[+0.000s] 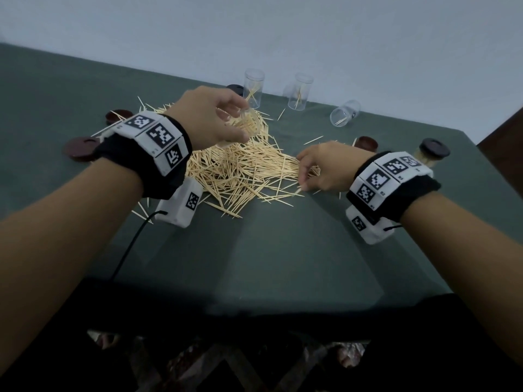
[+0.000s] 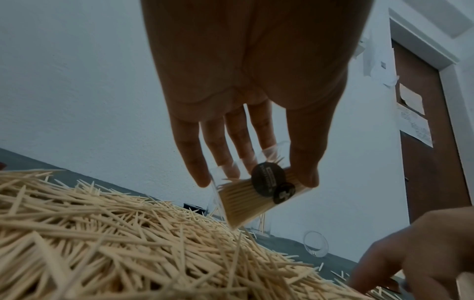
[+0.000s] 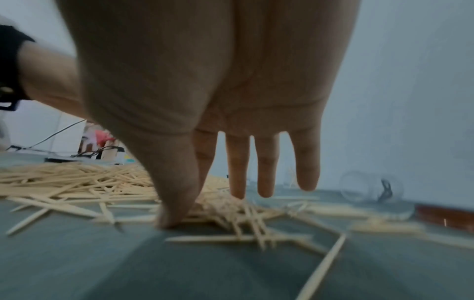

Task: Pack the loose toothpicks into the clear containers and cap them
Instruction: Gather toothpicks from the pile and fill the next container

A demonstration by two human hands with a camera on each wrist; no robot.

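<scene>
On the dark green desk (image 1: 268,250), a large heap of loose pale wooden toothpicks (image 1: 240,171) lies between the person's two hands. The left hand (image 1: 209,117) is raised over the far part of the heap; its grip is closed around a clear plastic cylindrical container (image 2: 246,194), thumb on one side and fingers on the other. This container is tilted, largely filled with toothpicks, and carries two dark round stickers. The right hand (image 1: 325,168) is down at the right edge of the heap, thumb and forefinger narrowed onto a few toothpicks; the remaining fingers hang straight.

Behind the heap, two clear open containers (image 1: 254,87) (image 1: 300,91) stand upright, each holding a few toothpicks. A third (image 1: 344,113) lies on its side. A capped, filled container (image 1: 430,154) stands beyond the right wrist. Dark brown round caps (image 1: 80,148) (image 1: 366,143) lie on the desk.
</scene>
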